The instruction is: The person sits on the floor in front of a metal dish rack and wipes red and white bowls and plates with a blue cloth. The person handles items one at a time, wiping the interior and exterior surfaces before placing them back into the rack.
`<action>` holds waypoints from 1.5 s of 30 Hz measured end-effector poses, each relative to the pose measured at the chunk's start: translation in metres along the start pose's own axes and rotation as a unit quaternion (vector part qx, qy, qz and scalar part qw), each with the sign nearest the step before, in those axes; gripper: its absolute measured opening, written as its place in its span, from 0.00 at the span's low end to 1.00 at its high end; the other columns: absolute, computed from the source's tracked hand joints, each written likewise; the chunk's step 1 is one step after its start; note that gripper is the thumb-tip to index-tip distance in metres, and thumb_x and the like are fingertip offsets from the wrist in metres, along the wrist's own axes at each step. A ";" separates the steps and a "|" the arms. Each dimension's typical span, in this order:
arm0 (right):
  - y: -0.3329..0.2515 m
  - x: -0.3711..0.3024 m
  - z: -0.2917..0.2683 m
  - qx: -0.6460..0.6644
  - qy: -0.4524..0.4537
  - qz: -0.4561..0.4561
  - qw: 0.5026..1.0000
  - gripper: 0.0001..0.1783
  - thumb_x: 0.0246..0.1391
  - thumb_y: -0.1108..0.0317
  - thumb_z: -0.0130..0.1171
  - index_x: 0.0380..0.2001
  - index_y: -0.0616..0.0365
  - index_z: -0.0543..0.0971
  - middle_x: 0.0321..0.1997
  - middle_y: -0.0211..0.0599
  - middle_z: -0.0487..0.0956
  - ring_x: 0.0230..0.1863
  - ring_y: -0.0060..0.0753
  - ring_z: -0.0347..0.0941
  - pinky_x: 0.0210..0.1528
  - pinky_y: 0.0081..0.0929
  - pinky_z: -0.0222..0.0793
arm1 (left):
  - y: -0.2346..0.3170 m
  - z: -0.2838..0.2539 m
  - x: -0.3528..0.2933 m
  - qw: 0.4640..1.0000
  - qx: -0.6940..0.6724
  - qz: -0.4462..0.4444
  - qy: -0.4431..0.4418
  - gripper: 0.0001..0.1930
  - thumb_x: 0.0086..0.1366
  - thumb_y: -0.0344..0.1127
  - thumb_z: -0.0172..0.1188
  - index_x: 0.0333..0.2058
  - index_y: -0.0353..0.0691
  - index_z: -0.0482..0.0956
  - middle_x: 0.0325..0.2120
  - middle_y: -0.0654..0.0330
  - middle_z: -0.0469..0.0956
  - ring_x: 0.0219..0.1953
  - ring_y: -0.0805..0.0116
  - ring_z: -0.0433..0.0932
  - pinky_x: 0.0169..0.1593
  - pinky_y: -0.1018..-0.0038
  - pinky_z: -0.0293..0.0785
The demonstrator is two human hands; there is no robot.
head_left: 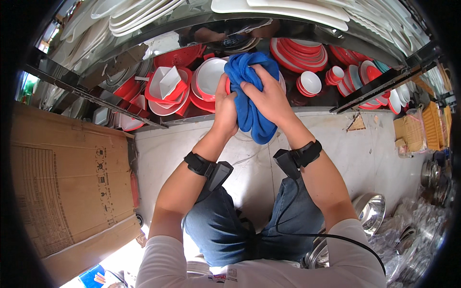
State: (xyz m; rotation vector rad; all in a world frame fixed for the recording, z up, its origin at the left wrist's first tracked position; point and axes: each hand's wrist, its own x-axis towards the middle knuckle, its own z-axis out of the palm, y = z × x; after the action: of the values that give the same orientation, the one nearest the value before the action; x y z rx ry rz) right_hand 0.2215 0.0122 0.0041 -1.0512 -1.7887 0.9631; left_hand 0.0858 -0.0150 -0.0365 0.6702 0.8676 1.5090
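Observation:
A bunched blue cloth [249, 117] is between my two hands, raised in front of the lower shelf. My left hand [225, 109] is closed against the cloth's left side. A sliver of something red [228, 86] shows between its fingers and the cloth; the rest is covered, so its kind is unclear. My right hand [270, 98] grips the cloth from the right, thumb pressed over the folds. Just behind the hands stand a white bowl with a red outside [210, 77] and a stack of red-and-white plates [300, 55].
Square red-and-white dishes [168, 86] and small red cups with white insides [309, 82] fill the lower shelf. White plates [283, 12] crowd the glass shelf above. A large cardboard box [77, 177] stands left; a steel bowl [372, 211] and plastic-wrapped ware [418, 240] lie right.

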 end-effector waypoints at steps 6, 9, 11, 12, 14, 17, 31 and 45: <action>-0.008 -0.001 -0.007 0.049 -0.009 0.018 0.999 0.24 0.63 0.53 0.60 0.55 0.57 0.79 0.47 0.52 0.85 0.51 0.60 0.81 0.55 0.43 0.74 | 0.004 0.002 -0.008 0.997 -0.024 0.012 -0.066 0.36 0.69 0.25 0.46 0.76 0.45 0.55 0.61 0.54 0.74 0.57 0.63 0.80 0.60 0.66 0.80; -0.014 -0.004 -0.006 0.025 0.044 0.000 0.999 0.26 0.69 0.46 0.56 0.53 0.57 0.80 0.46 0.52 0.85 0.50 0.60 0.82 0.53 0.42 0.75 | 0.007 0.004 -0.009 0.996 -0.040 0.001 -0.084 0.36 0.70 0.30 0.45 0.76 0.46 0.52 0.64 0.53 0.72 0.60 0.62 0.79 0.62 0.65 0.78; -0.016 -0.003 -0.008 0.050 0.053 0.037 0.997 0.28 0.71 0.42 0.53 0.52 0.58 0.80 0.46 0.52 0.85 0.50 0.58 0.82 0.53 0.42 0.74 | 0.008 0.006 -0.008 0.994 -0.018 0.020 -0.110 0.36 0.71 0.33 0.46 0.76 0.46 0.52 0.65 0.52 0.71 0.61 0.61 0.78 0.64 0.65 0.77; -0.016 -0.002 -0.008 0.062 0.057 0.055 0.995 0.29 0.72 0.41 0.51 0.51 0.58 0.80 0.46 0.52 0.85 0.50 0.58 0.82 0.53 0.42 0.74 | 0.009 0.007 -0.008 0.992 -0.007 0.030 -0.123 0.36 0.71 0.34 0.46 0.77 0.46 0.52 0.66 0.51 0.71 0.62 0.61 0.78 0.65 0.64 0.76; -0.013 -0.002 -0.007 0.098 0.079 0.046 0.991 0.27 0.73 0.43 0.51 0.50 0.60 0.80 0.43 0.48 0.84 0.46 0.48 0.81 0.52 0.38 0.73 | 0.009 0.013 -0.008 0.990 0.006 0.053 -0.128 0.34 0.75 0.44 0.47 0.76 0.44 0.53 0.68 0.50 0.69 0.66 0.59 0.74 0.70 0.63 0.70; -0.011 -0.002 -0.002 0.166 0.099 0.032 0.981 0.25 0.73 0.46 0.53 0.49 0.60 0.81 0.41 0.40 0.83 0.43 0.35 0.79 0.51 0.33 0.73 | 0.010 0.018 -0.008 0.987 0.020 0.093 -0.125 0.36 0.78 0.55 0.48 0.76 0.42 0.54 0.68 0.50 0.69 0.68 0.58 0.71 0.73 0.63 0.66; -0.029 -0.006 -0.007 0.212 0.004 0.117 0.970 0.20 0.68 0.54 0.57 0.44 0.63 0.83 0.38 0.37 0.84 0.38 0.29 0.77 0.46 0.29 0.73 | 0.006 0.010 -0.006 0.987 0.086 0.103 -0.091 0.35 0.78 0.64 0.47 0.67 0.39 0.67 0.58 0.55 0.76 0.56 0.65 0.79 0.62 0.66 0.79; -0.035 -0.005 -0.018 0.020 -0.025 0.064 0.997 0.23 0.62 0.51 0.56 0.43 0.64 0.82 0.37 0.59 0.84 0.42 0.64 0.79 0.50 0.47 0.74 | 0.019 0.013 -0.007 0.988 0.077 0.063 -0.116 0.37 0.77 0.68 0.42 0.62 0.39 0.70 0.52 0.57 0.78 0.52 0.70 0.79 0.56 0.72 0.79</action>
State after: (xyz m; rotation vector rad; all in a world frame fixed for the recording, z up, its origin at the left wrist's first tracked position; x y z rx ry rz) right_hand 0.2299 -0.0007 0.0404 -1.1362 -1.7518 1.1077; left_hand 0.0865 -0.0201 -0.0137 1.0096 0.7810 1.4498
